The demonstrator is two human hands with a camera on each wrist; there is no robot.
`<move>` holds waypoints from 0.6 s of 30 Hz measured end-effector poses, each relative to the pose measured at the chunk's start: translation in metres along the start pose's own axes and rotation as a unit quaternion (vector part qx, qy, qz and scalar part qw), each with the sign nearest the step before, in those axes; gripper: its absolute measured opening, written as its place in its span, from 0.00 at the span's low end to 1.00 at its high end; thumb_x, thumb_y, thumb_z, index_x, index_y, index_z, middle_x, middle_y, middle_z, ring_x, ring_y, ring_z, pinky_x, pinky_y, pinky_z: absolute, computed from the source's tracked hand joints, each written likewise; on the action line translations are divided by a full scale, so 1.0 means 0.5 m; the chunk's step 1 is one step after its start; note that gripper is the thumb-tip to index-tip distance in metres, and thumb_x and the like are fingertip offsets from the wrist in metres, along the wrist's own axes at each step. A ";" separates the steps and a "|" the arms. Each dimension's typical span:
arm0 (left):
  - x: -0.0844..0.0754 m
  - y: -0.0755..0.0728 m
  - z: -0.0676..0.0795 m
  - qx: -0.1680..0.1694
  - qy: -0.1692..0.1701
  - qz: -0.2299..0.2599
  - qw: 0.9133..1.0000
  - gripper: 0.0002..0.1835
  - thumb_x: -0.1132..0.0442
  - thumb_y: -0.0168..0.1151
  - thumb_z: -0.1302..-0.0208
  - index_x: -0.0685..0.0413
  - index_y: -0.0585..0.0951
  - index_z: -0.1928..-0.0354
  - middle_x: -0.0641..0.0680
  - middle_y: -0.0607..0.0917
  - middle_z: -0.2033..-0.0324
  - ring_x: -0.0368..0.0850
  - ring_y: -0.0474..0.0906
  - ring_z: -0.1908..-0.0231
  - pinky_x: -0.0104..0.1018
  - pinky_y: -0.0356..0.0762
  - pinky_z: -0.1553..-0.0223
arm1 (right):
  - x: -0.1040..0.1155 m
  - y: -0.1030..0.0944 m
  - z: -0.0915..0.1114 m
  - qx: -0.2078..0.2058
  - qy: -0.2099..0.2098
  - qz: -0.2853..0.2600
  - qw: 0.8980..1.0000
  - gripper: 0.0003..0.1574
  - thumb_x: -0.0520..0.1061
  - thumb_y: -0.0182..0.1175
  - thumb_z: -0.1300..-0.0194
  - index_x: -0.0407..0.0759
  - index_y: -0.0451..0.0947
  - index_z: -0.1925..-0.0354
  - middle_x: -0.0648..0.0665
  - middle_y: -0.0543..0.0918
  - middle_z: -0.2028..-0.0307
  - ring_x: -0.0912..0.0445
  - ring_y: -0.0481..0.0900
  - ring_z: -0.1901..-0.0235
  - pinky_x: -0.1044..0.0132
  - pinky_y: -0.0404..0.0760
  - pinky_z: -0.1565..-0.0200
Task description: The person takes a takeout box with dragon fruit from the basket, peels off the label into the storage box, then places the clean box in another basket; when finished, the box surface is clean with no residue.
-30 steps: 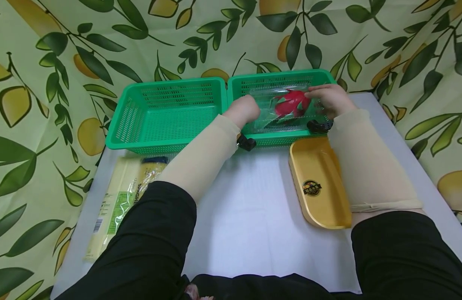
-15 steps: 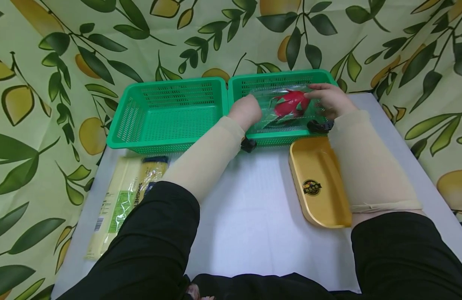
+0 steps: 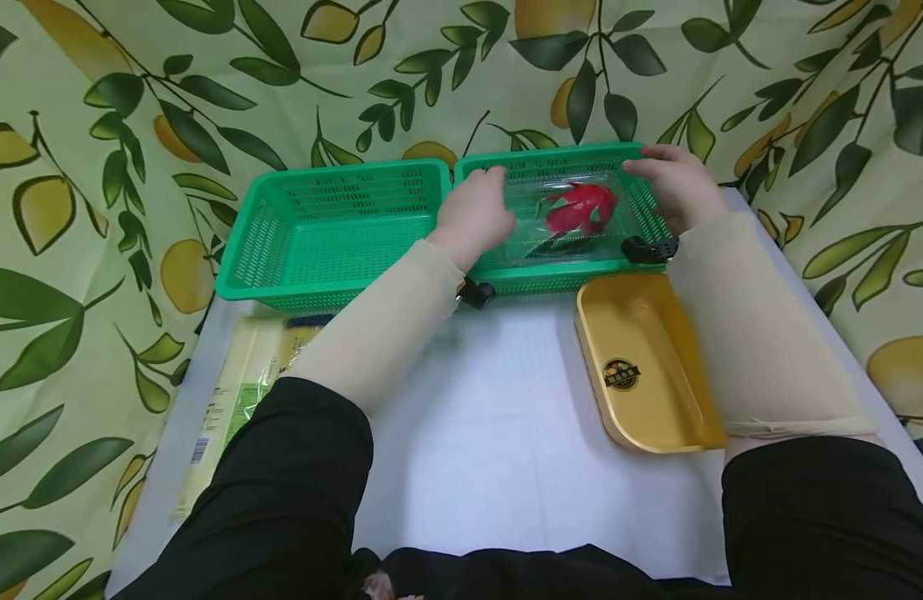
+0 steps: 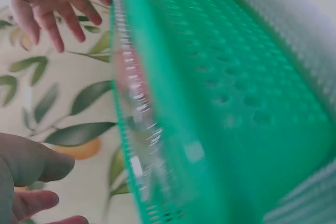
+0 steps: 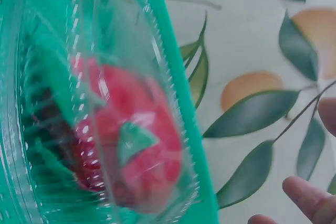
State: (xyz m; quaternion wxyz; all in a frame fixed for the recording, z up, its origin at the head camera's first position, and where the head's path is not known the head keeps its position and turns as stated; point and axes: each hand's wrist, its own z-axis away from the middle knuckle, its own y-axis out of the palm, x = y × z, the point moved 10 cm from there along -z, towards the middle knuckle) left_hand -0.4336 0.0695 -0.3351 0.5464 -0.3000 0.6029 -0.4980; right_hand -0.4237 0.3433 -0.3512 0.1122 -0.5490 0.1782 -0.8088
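Note:
A clear plastic clamshell box (image 3: 523, 237) lies in the right green basket (image 3: 562, 275). Inside it is a red dragon fruit (image 3: 581, 208) with green scales, also seen close up in the right wrist view (image 5: 136, 98). My left hand (image 3: 476, 212) is over the basket's left end, fingers apart from the box; in the left wrist view its relaxed fingers hold nothing. Over the right end hovers my right hand (image 3: 679, 187), fingers loose and spread, touching nothing in the left wrist view (image 4: 58, 3).
A second green basket (image 3: 349, 250) stands to the left, with nothing seen inside. A golden plastic tray (image 3: 652, 367) sits in front of the right basket, partly under my right forearm. Packs of noodles (image 3: 236, 400) and spaghetti (image 3: 296, 340) lie at the table's left.
Both hands have come away from the clear box: the left has drawn back leftward and uncurled, the right has moved right, off the dragon fruit side. The box stays in the basket.

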 end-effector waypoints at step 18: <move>0.033 -0.132 0.250 -0.055 0.121 -0.054 0.990 0.49 0.40 0.70 0.25 0.41 0.59 0.11 0.55 0.58 0.12 0.62 0.58 0.15 0.69 0.61 0.18 | 0.106 0.074 0.216 0.005 -0.246 0.158 0.956 0.46 0.58 0.63 0.18 0.54 0.59 0.12 0.49 0.51 0.10 0.44 0.43 0.11 0.31 0.46 0.15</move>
